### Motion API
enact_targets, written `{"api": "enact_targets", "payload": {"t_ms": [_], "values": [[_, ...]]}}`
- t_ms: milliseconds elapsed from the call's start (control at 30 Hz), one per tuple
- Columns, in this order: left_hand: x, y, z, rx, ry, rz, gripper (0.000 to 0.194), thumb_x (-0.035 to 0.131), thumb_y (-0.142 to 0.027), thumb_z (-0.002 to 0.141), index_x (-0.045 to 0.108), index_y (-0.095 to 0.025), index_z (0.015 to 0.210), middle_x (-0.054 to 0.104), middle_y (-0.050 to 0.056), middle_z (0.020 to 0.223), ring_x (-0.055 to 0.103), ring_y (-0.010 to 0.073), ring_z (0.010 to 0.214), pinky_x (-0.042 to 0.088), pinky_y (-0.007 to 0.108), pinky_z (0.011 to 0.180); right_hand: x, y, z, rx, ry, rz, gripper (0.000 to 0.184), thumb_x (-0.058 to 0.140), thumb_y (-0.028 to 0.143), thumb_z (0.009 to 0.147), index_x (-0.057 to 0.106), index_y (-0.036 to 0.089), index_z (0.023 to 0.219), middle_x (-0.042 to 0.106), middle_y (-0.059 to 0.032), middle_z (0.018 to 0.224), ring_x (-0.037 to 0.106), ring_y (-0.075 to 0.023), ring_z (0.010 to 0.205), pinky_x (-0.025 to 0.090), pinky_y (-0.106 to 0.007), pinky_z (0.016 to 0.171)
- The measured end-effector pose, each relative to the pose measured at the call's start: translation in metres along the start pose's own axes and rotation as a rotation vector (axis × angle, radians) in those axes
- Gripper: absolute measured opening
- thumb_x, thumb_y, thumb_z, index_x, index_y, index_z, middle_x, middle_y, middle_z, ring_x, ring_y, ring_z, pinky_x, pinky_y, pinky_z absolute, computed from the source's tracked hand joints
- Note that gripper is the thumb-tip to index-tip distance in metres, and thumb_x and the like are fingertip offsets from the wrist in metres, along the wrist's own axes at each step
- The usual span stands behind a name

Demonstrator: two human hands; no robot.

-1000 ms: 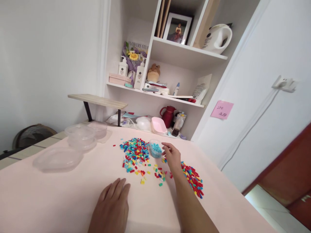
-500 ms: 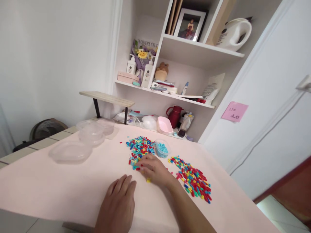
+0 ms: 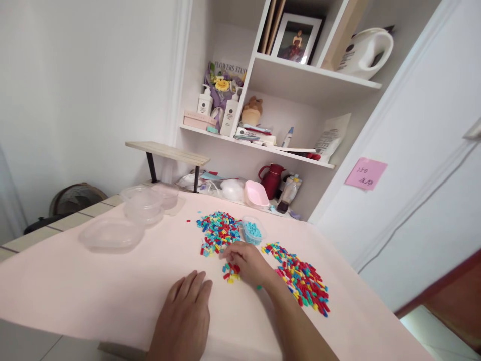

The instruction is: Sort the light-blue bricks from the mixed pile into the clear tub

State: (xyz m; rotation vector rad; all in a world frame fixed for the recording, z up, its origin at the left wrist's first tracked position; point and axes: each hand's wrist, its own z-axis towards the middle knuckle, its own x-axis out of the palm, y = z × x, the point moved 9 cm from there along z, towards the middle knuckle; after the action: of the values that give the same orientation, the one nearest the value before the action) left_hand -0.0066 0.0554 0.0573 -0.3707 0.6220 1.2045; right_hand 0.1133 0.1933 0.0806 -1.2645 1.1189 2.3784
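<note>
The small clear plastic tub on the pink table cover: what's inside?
The small clear plastic tub holds a heap of little light-blue plastic pieces. Top pieces cover those in the heap's middle, so I can't tell what lies buried there.

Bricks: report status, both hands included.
Left hand palm-down on table. Right hand at near edge of left brick pile, grip hidden. Tub of blue bricks just beyond right hand.

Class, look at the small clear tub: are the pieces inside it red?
No, the pieces visible in the clear tub are light blue.
</note>
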Motion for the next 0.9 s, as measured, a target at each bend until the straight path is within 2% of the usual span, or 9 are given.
{"api": "enact_targets", "payload": {"t_ms": [67,133,267,400,500,600,767,900], "values": [[0.000,0.000,0.001,-0.007,0.003,0.001,0.038,0.046,-0.012,0.081,0.065,-0.024,0.112,0.071,0.002,0.118,0.061,0.0189,0.112,0.039,0.036,0.098,-0.006,-0.008,0.000,0.051,-0.044,0.000,0.039,0.048,0.007,0.085,0.075,0.025,0.106,0.074,-0.0018,0.096,0.066,-0.0177,0.086,0.049,-0.028,0.080],[0.000,0.000,0.001,-0.004,0.010,0.002,0.038,0.046,-0.012,0.082,0.065,-0.024,0.113,0.071,0.002,0.119,0.061,0.0190,0.112,0.040,0.036,0.098,-0.008,-0.011,0.000,0.067,-0.040,0.008,0.034,0.053,0.012,0.086,0.075,0.025,0.107,0.075,-0.0023,0.099,0.067,-0.0191,0.089,0.049,-0.029,0.081],[0.002,0.001,-0.001,-0.018,0.020,-0.014,0.035,0.047,-0.016,0.084,0.065,-0.025,0.113,0.071,0.001,0.119,0.061,0.0189,0.112,0.040,0.036,0.098,-0.005,-0.013,-0.003,0.079,0.053,0.064,0.027,0.057,0.013,0.084,0.079,0.025,0.096,0.076,-0.0028,0.098,0.068,-0.0184,0.087,0.050,-0.028,0.080],[0.004,0.001,-0.003,-0.035,-0.001,-0.022,0.036,0.047,-0.013,0.084,0.065,-0.024,0.113,0.071,0.002,0.120,0.061,0.0197,0.113,0.039,0.037,0.100,0.005,-0.013,-0.010,0.080,0.203,0.170,0.024,0.064,0.015,0.080,0.079,0.024,0.097,0.072,-0.0014,0.083,0.063,-0.0148,0.070,0.049,-0.023,0.064],[0.006,0.001,-0.004,-0.047,0.008,-0.022,0.037,0.045,-0.011,0.084,0.065,-0.023,0.113,0.070,0.003,0.121,0.060,0.0202,0.114,0.039,0.038,0.100,0.010,-0.013,-0.012,0.077,0.261,0.230,0.020,0.069,0.019,0.079,0.078,0.023,0.096,0.069,-0.0009,0.079,0.060,-0.0139,0.067,0.048,-0.022,0.060],[0.007,0.000,-0.003,-0.041,0.025,-0.013,0.037,0.045,-0.012,0.084,0.065,-0.023,0.113,0.070,0.004,0.121,0.061,0.0205,0.114,0.040,0.038,0.099,0.013,-0.016,-0.012,0.083,0.274,0.242,0.020,0.069,0.019,0.079,0.078,0.023,0.096,0.068,-0.0008,0.079,0.059,-0.0132,0.066,0.047,-0.021,0.059],[0.004,-0.004,-0.001,0.020,0.018,0.051,0.039,0.046,-0.010,0.083,0.065,-0.020,0.116,0.071,0.005,0.119,0.062,0.0219,0.112,0.039,0.040,0.098,0.011,-0.016,-0.010,0.057,0.225,0.190,0.013,0.069,0.018,0.079,0.077,0.022,0.088,0.068,-0.0012,0.081,0.060,-0.0133,0.068,0.048,-0.022,0.062],[0.004,-0.002,-0.001,-0.001,0.024,0.034,0.038,0.045,-0.011,0.084,0.065,-0.021,0.114,0.071,0.005,0.119,0.062,0.0217,0.112,0.039,0.040,0.098,0.013,-0.013,-0.010,0.031,0.231,0.169,0.013,0.073,0.020,0.077,0.076,0.022,0.090,0.066,0.0004,0.078,0.058,-0.0126,0.066,0.047,-0.022,0.060]]}}
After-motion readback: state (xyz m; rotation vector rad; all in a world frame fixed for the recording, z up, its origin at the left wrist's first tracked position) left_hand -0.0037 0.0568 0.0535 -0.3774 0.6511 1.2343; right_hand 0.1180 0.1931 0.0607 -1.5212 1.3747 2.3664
